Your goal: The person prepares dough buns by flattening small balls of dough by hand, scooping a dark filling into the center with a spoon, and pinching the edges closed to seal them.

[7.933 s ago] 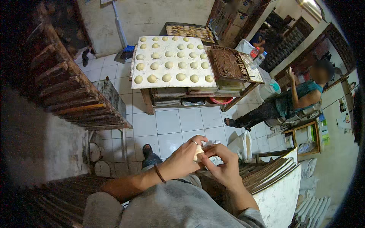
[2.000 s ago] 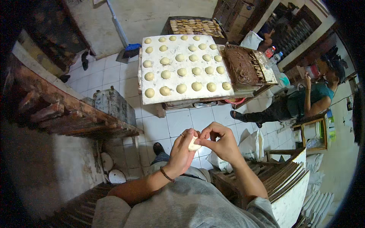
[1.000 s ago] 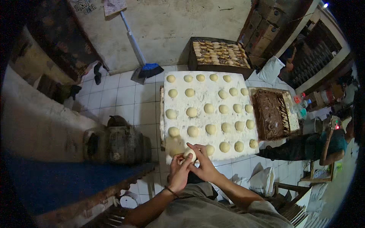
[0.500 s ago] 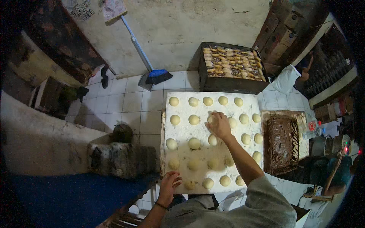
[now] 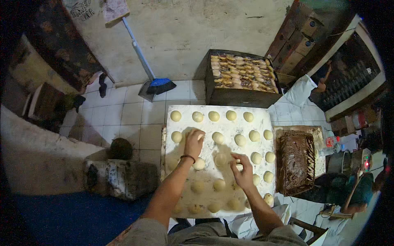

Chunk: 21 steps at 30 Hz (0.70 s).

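Rows of round, pale dough balls (image 5: 218, 138) rest on a white floured board (image 5: 186, 123) in front of me. My left hand (image 5: 194, 141) is curled over one dough ball in the second row from the back, its fingers closed around it; part of that ball shows by the fingertips. Toward the board's right side, my right hand (image 5: 243, 172) hovers with thumb and forefinger bent but apart. Beneath it a dough ball is partly hidden by the fingers, and I see nothing held. Another dough ball (image 5: 221, 159) sits just left of the right hand.
Right of the board stands a tray of brown chocolate-like paste (image 5: 296, 164). Behind it is a dark box (image 5: 242, 96) of filled pastries. A blue broom (image 5: 160, 86) and dustpan lean at the wall. A seated person (image 5: 361, 188) is at the far right, near plastic bottles (image 5: 330, 142).
My left hand has moved from the board's near left edge up onto a dough ball. The right hand has come back nearer to me from the second row. The view has shifted slightly.
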Available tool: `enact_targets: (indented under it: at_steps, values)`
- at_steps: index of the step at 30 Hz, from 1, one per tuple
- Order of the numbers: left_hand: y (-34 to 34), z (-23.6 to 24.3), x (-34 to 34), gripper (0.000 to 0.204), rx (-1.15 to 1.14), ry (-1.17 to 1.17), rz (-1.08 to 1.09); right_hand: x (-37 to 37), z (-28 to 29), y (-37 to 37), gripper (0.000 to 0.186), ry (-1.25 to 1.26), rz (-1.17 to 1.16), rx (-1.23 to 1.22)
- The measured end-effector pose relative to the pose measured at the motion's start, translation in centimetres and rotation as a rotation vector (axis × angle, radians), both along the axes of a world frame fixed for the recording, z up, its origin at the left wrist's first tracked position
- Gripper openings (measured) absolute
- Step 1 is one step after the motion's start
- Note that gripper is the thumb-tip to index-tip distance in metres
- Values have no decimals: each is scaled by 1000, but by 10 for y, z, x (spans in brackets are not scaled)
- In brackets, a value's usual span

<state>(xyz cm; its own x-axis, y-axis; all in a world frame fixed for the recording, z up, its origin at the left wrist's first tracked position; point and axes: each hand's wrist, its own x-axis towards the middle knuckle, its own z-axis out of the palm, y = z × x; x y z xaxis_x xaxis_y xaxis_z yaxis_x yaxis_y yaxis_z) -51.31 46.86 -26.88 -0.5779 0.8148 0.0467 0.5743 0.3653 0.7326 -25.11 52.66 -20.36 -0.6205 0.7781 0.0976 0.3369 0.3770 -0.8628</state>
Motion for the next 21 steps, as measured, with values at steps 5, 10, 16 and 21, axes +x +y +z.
enact_targets:
  at_steps: [5, 10, 16, 21]
  values:
    - [-86, 33, 68, 41, 270, -1201, -9, 27, 32, -94, 45, 58, -133, 26]
    - [-220, 101, 145, 52, 219, -1454, -77, 39, 61, -168, 60, -405, 351, 385]
    - [-362, 128, 197, 40, 280, -1311, -92, 87, 66, -298, 55, -58, 2, -14]
    - [-443, 158, 244, 49, 347, -1243, -30, 107, 56, -414, 25, 260, -37, -856]
